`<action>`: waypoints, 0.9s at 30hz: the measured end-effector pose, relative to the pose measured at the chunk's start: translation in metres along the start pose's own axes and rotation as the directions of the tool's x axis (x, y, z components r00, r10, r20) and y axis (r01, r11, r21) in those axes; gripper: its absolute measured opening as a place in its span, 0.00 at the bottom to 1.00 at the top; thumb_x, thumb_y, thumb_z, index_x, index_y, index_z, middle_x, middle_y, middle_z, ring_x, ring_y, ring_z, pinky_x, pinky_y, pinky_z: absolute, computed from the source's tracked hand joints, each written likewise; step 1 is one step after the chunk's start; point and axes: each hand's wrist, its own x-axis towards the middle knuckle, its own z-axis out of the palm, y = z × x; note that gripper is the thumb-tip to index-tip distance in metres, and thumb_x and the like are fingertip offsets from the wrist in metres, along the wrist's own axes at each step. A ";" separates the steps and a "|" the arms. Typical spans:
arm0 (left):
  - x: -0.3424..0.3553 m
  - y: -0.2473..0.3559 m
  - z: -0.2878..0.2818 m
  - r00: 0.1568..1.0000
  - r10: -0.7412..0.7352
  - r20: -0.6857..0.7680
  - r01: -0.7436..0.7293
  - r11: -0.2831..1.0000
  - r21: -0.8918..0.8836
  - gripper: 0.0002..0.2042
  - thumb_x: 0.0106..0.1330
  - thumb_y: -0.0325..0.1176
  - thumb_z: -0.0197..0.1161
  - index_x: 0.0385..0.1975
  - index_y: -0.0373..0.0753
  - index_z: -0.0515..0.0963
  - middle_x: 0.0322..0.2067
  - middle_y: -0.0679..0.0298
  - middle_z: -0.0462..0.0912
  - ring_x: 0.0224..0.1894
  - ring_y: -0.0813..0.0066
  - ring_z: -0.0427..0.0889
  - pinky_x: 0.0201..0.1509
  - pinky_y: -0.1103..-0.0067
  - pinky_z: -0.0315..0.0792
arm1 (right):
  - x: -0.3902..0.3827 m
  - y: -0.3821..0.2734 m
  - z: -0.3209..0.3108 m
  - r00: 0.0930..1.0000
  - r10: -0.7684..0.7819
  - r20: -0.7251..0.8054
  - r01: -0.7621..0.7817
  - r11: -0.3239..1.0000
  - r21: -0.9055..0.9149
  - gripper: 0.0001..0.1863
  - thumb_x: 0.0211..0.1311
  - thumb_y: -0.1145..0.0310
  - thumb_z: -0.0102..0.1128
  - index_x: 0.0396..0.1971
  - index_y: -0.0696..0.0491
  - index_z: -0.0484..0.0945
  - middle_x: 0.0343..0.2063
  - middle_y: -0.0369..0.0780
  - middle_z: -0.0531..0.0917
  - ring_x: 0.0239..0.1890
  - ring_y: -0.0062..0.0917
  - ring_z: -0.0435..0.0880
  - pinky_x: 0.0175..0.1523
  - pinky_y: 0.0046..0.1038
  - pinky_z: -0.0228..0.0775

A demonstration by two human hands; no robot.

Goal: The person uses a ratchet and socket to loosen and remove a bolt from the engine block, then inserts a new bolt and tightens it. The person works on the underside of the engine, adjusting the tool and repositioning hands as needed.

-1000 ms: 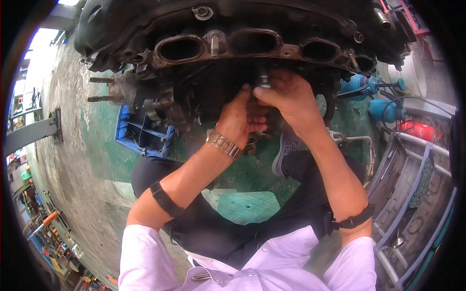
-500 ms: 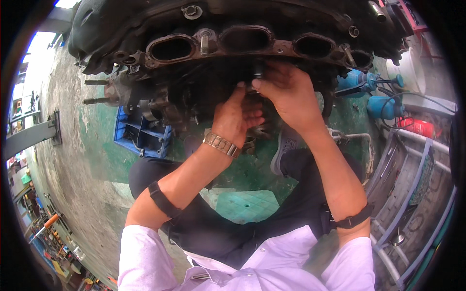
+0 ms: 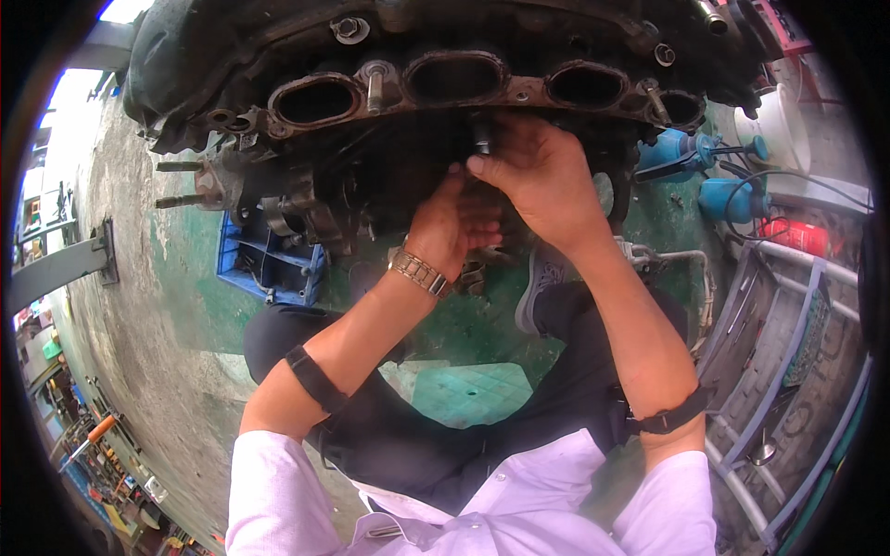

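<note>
A dark, grimy engine [image 3: 408, 157] fills the upper part of the view, with oval ports along a brownish flange [image 3: 408, 103]. Both my hands reach in beneath that flange. The fingers of my right hand [image 3: 542, 181] are bent around a small silver cylindrical piece [image 3: 481, 139], thumb below it. Just left and lower, my left hand [image 3: 443, 232] has its thumb pointing up into the shadow while the other fingers curl inward. Whatever lies at that thumb tip is lost in the dark. A metal watch [image 3: 419, 272] circles my left wrist.
Studs [image 3: 176, 167] jut from the engine's left side. A blue divided tray [image 3: 269, 264] lies on the green floor beneath. Blue jacks [image 3: 681, 148], a red cylinder [image 3: 795, 237] and a metal frame [image 3: 788, 324] stand to the right. Tools [image 3: 97, 431] line the lower left.
The engine and both hands sit slightly further left in the view. My hands keep nearly the same pose under the flange, the right one still around the silver piece.
</note>
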 end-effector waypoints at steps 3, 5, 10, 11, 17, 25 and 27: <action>0.000 0.001 0.001 1.000 0.024 -0.009 -0.024 0.999 0.047 0.28 0.63 0.58 0.52 0.49 0.38 0.66 0.29 0.53 0.77 0.23 0.67 0.76 0.29 0.71 0.76 | -0.001 -0.001 0.001 1.000 0.016 -0.002 -0.016 0.999 0.050 0.19 0.45 0.75 0.65 0.40 0.63 0.75 0.32 0.43 0.82 0.34 0.22 0.79 0.42 0.25 0.71; -0.001 0.002 0.000 0.999 0.026 -0.033 -0.023 0.997 0.077 0.28 0.62 0.59 0.52 0.50 0.39 0.66 0.29 0.53 0.77 0.23 0.67 0.76 0.28 0.71 0.76 | 0.000 -0.003 0.001 0.999 0.049 0.001 -0.049 0.997 0.051 0.20 0.45 0.76 0.65 0.41 0.64 0.75 0.34 0.43 0.82 0.35 0.22 0.79 0.43 0.25 0.71; 0.002 0.007 -0.005 0.999 -0.018 -0.051 0.023 0.995 0.098 0.30 0.61 0.60 0.53 0.51 0.39 0.66 0.29 0.54 0.76 0.23 0.67 0.76 0.27 0.72 0.76 | 0.000 -0.011 -0.003 0.989 0.109 0.103 -0.119 0.988 0.099 0.29 0.49 0.81 0.65 0.52 0.69 0.64 0.46 0.47 0.77 0.48 0.26 0.77 0.55 0.26 0.70; 0.003 0.008 -0.006 0.998 -0.030 -0.048 0.035 0.995 0.097 0.30 0.61 0.60 0.53 0.51 0.39 0.66 0.29 0.55 0.76 0.23 0.67 0.76 0.27 0.72 0.76 | 0.000 -0.012 -0.002 0.988 0.111 0.107 -0.123 0.985 0.121 0.29 0.49 0.81 0.65 0.52 0.70 0.64 0.46 0.48 0.77 0.48 0.26 0.77 0.55 0.26 0.70; 0.004 0.013 -0.011 0.995 -0.023 -0.098 0.040 0.983 0.177 0.18 0.70 0.50 0.43 0.39 0.43 0.73 0.31 0.65 0.81 0.23 0.74 0.77 0.22 0.81 0.69 | 0.000 -0.008 0.001 0.990 0.129 0.060 -0.140 0.959 0.248 0.23 0.47 0.81 0.63 0.47 0.65 0.70 0.41 0.42 0.80 0.43 0.22 0.77 0.48 0.24 0.71; -0.002 0.017 -0.010 0.975 0.045 -0.216 -0.010 0.987 0.163 0.23 0.64 0.46 0.55 0.53 0.38 0.68 0.46 0.59 0.76 0.33 0.66 0.79 0.37 0.75 0.75 | -0.001 -0.006 -0.001 0.992 0.096 0.083 -0.111 0.973 0.203 0.24 0.48 0.82 0.62 0.48 0.65 0.70 0.43 0.42 0.79 0.44 0.22 0.77 0.49 0.23 0.70; -0.002 0.018 -0.010 0.978 0.068 -0.195 -0.039 0.989 0.145 0.18 0.66 0.42 0.52 0.49 0.38 0.69 0.41 0.59 0.77 0.30 0.67 0.79 0.32 0.75 0.72 | -0.001 -0.006 -0.001 0.992 0.093 0.084 -0.108 0.973 0.204 0.24 0.48 0.82 0.62 0.49 0.65 0.70 0.43 0.42 0.79 0.44 0.22 0.77 0.49 0.23 0.70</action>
